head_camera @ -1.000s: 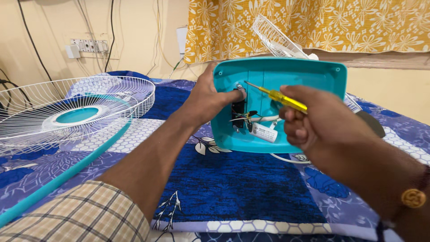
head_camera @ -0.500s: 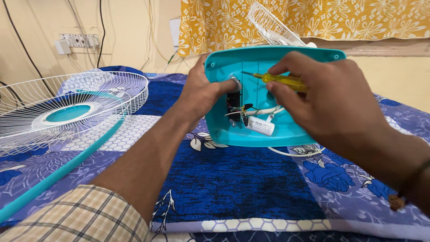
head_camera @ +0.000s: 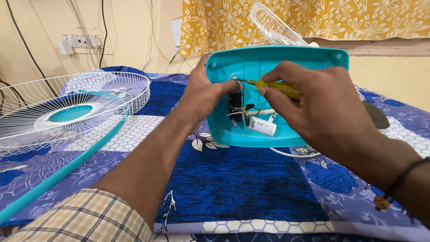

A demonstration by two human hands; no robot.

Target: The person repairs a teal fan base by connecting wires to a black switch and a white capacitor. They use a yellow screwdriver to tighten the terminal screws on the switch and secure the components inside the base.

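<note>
A teal plastic fan base (head_camera: pixel 286 62) stands tilted on its edge on the bed, its hollow underside facing me. Inside it I see wires and a small white capacitor (head_camera: pixel 262 126). My left hand (head_camera: pixel 204 96) grips the base's left edge, thumb inside near a screw. My right hand (head_camera: pixel 320 105) holds a yellow-handled screwdriver (head_camera: pixel 273 86), its tip pointing left at the screw beside my left thumb.
A white wire fan guard with a teal centre (head_camera: pixel 71 112) lies at the left on the blue floral bedsheet (head_camera: pixel 242 183). A teal pole (head_camera: pixel 58 177) runs diagonally at the lower left. Another white guard (head_camera: pixel 273 24) leans against the yellow curtain behind the base. A switchboard with cables hangs on the wall.
My right hand has moved in closer to the base, bringing the screwdriver tip to the screw. My left hand shifted slightly along the base's left edge.
</note>
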